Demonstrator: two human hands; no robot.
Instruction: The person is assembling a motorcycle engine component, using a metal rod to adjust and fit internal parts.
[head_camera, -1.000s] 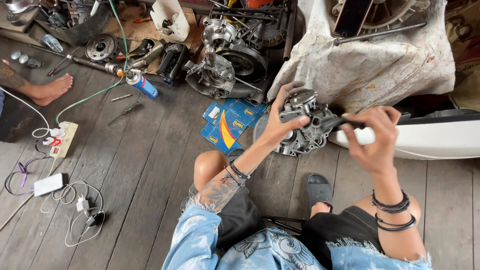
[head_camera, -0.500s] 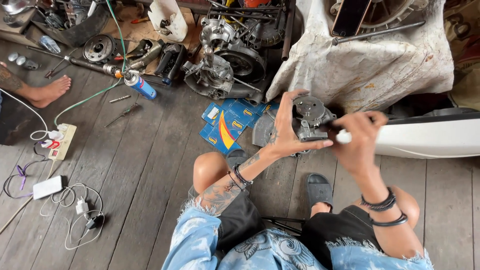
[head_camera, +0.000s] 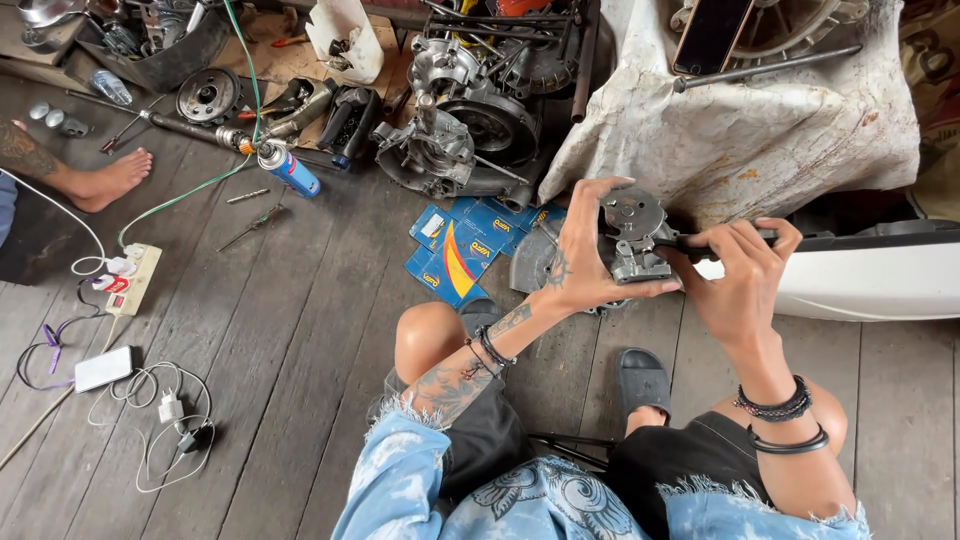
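Both hands meet on one thing: a grey cast-metal engine part (head_camera: 636, 240), held up in the air above the plank floor (head_camera: 250, 330), just in front of my knees. My left hand (head_camera: 585, 265) is under and behind it, palm cupped, fingers (head_camera: 600, 190) curled over its far edge and thumb along its lower rim, so the casting sits in that hand's hold. My right hand (head_camera: 740, 275) comes in from the right, fingers closed round the black handle of a tool (head_camera: 705, 245) whose working end touches the casting's right side. That handle runs roughly level, left to right, so its long axis points straight into the part. I cannot tell what kind of tip it has; my fingers hide it.

As I see it, the left hand is the nearer one, wrapped on the part, while the right reaches it only through the tool.

I see a compact, dull silver casting with a round flanged face on top, small holes around that disc, and a blockier body below. It looks greasy and heavy for its size.

Under it on the floor lie blue cardboard packets (head_camera: 455, 250) and a grey disc-like plate (head_camera: 530, 265). A larger engine block (head_camera: 450, 140) sits further away, well apart.
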